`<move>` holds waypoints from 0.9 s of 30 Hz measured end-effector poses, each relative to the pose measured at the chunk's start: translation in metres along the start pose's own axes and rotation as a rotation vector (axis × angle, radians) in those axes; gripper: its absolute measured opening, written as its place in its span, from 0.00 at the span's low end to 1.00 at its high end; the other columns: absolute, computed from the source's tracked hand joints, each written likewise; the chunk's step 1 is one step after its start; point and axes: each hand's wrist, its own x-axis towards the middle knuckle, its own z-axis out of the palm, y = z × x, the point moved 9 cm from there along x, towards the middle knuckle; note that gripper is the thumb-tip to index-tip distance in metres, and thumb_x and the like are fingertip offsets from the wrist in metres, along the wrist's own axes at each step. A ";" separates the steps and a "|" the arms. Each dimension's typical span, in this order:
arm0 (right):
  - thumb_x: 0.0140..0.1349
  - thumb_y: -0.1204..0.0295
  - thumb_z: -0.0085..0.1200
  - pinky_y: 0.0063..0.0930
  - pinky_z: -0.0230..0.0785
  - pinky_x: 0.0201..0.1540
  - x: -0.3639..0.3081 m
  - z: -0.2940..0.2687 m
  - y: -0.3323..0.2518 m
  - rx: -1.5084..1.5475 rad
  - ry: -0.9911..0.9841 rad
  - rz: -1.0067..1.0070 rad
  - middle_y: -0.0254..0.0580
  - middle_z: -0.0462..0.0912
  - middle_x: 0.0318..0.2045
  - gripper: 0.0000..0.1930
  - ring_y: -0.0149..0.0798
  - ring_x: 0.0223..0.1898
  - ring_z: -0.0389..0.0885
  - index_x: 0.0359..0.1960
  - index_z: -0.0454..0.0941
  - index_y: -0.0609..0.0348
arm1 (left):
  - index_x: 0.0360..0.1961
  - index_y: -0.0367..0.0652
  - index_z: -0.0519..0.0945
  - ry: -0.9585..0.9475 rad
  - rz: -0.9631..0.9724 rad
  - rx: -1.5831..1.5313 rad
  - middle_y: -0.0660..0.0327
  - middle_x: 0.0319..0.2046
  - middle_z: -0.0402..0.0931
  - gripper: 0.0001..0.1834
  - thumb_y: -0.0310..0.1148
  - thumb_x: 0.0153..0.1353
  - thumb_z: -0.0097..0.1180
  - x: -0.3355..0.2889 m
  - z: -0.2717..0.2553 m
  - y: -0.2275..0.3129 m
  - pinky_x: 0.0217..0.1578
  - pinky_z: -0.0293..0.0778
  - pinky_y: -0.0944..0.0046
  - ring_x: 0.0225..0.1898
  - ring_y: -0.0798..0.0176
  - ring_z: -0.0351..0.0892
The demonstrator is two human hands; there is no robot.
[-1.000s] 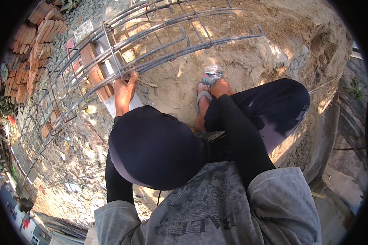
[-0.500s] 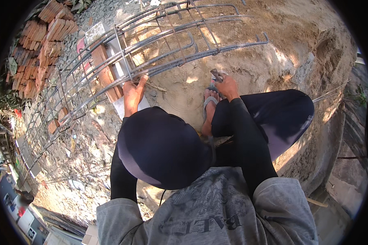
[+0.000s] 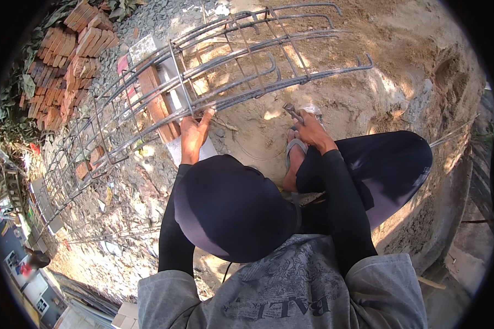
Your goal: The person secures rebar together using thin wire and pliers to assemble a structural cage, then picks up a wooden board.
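A long cage of steel reinforcing bars [image 3: 241, 96] with square stirrups curves across the upper left. My left hand [image 3: 194, 137] is closed at its nearest bars, beside a bright stirrup [image 3: 179, 74], the thumb up against the steel; the fingertips are hidden under the bar. My right hand [image 3: 314, 133] grips metal pincers [image 3: 292, 111] over my sandalled foot [image 3: 294, 159], the jaws pointing up and left, short of the cage. A crumpled, clear plastic-like piece [image 3: 313, 109] shows just beyond the right hand.
A reddish wooden block [image 3: 158, 101] and a pale slab [image 3: 173, 82] lie under the cage. Stacked bricks [image 3: 71, 60] and grey gravel [image 3: 132, 33] are at the far left. Sandy soil [image 3: 389, 38] rises at the right. A person [image 3: 35, 260] is at the lower left edge.
The whole view has shifted, so the scene sits lower and further right. The right hand with the pincers has drawn slightly nearer, uncovering the clear piece. My left hand stays at the bars.
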 end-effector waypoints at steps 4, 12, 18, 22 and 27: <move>0.74 0.60 0.49 0.46 0.68 0.60 -0.037 0.000 -0.081 0.050 -0.180 -0.175 0.63 0.81 0.54 0.25 0.60 0.58 0.78 0.65 0.68 0.62 | 0.42 0.32 0.85 -0.007 0.000 -0.122 0.56 0.25 0.83 0.27 0.50 0.61 0.69 -0.008 0.001 0.004 0.28 0.77 0.59 0.23 0.63 0.80; 0.68 0.52 0.56 0.39 0.71 0.52 -0.068 0.057 -0.081 0.147 -0.459 -0.179 0.47 0.88 0.36 0.23 0.50 0.46 0.85 0.57 0.80 0.54 | 0.37 0.31 0.85 -0.013 -0.031 -0.138 0.57 0.23 0.82 0.28 0.52 0.59 0.70 -0.003 0.005 0.014 0.28 0.76 0.59 0.24 0.64 0.79; 0.65 0.62 0.59 0.46 0.74 0.53 -0.116 0.071 -0.127 -0.007 -0.443 -0.264 0.55 0.87 0.41 0.23 0.58 0.48 0.84 0.62 0.77 0.49 | 0.37 0.28 0.85 -0.034 -0.046 0.004 0.53 0.18 0.81 0.32 0.55 0.57 0.69 0.003 0.003 -0.005 0.31 0.77 0.57 0.24 0.61 0.82; 0.60 0.70 0.61 0.48 0.75 0.51 -0.123 0.032 -0.152 -0.004 -0.230 -0.344 0.56 0.86 0.39 0.27 0.60 0.47 0.84 0.63 0.75 0.50 | 0.37 0.24 0.84 0.032 -0.002 0.055 0.49 0.20 0.82 0.34 0.55 0.57 0.69 0.000 -0.009 -0.001 0.34 0.77 0.55 0.26 0.57 0.83; 0.61 0.71 0.56 0.43 0.74 0.46 -0.110 0.065 -0.160 0.048 -0.485 -0.390 0.55 0.86 0.41 0.27 0.57 0.44 0.84 0.65 0.73 0.53 | 0.39 0.23 0.83 -0.013 -0.095 0.099 0.44 0.27 0.83 0.35 0.54 0.55 0.70 0.003 -0.008 -0.012 0.41 0.77 0.52 0.32 0.52 0.84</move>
